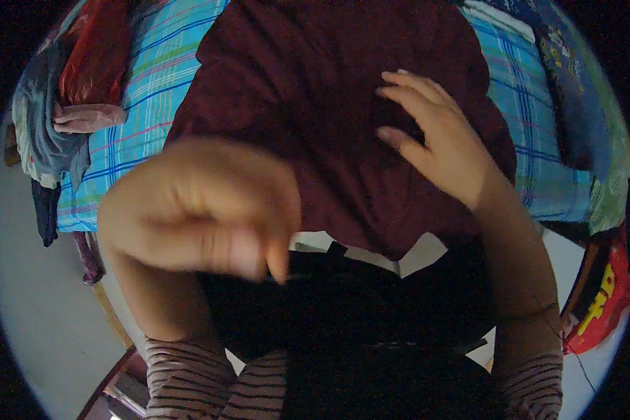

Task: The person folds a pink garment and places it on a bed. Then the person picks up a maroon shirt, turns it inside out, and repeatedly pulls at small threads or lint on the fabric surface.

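Observation:
A dark maroon cloth [315, 105], wrinkled, lies spread over a blue plaid bed cover [142, 105] and hangs over its near edge. My right hand [430, 126] is not the near one; it rests on the right part of the cloth with its fingers spread. My left hand [199, 210], large and motion-blurred, is raised close to the camera in front of the cloth's left side. Its thumb and fingers are bent towards each other; whether anything is between them cannot be told.
Piled clothes and a red plastic bag [97, 52] lie at the bed's left edge. Dark, patterned fabrics [572, 94] lie along the right. A red bag with yellow markings [604, 310] is at the lower right. Pale floor [37, 294] shows at left.

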`<act>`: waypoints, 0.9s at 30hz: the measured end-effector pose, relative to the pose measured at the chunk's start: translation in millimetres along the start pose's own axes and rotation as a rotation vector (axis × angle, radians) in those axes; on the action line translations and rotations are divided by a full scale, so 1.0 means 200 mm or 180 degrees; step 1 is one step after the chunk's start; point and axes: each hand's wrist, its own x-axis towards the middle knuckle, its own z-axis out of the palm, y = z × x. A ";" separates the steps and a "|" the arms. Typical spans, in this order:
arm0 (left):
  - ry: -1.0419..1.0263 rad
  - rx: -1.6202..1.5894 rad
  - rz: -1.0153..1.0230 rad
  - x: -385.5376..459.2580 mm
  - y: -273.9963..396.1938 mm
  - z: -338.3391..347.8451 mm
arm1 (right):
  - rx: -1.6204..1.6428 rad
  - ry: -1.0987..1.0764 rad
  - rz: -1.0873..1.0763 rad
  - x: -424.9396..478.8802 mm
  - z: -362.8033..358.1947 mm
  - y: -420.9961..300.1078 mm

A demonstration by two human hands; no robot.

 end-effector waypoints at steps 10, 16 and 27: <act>0.1575 0.1577 -0.2472 0.04 0.00 0.12 | 0.0049 0.0190 -0.0004 0.00 0.02 0.01; 0.1288 0.2821 -0.2182 0.01 -0.13 0.12 | 0.0005 0.0212 -0.0089 0.01 0.02 0.00; 0.3180 -0.0145 0.0172 -0.05 0.03 0.08 | 0.0147 0.0046 0.0010 0.03 0.01 0.04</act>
